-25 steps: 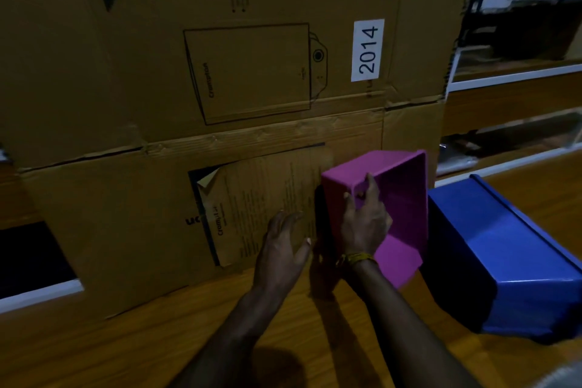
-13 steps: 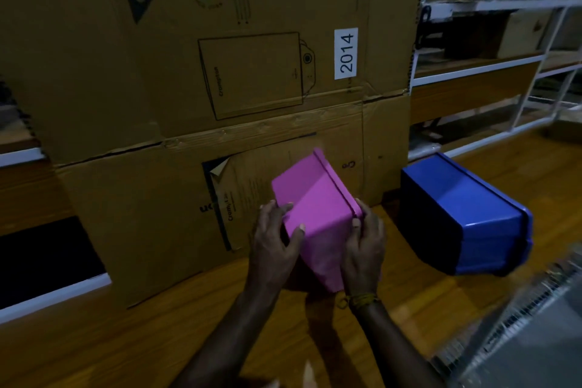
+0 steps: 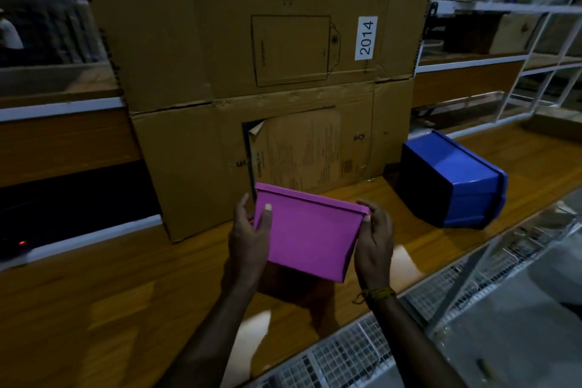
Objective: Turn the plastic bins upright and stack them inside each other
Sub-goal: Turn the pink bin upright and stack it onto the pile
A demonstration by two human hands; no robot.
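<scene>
I hold a pink plastic bin (image 3: 310, 238) above the wooden surface (image 3: 110, 309), with its rim at the top and one flat side facing me. My left hand (image 3: 250, 238) grips its left end, thumb on the near face. My right hand (image 3: 374, 242) grips its right end near the rim. A larger blue plastic bin (image 3: 456, 181) lies tipped on its side on the wood to the right, its rim pointing right; its opening is hidden from me.
A tall stack of brown cardboard boxes (image 3: 283, 72) stands right behind the pink bin. White metal shelving (image 3: 504, 41) runs along the back right. A wire mesh panel (image 3: 362, 353) and a grey surface border the wood at the lower right.
The pink bin has been lifted and turned from a tilted pose to rim-up with a flat side toward me. My left hand went from open beside it to gripping its left end.
</scene>
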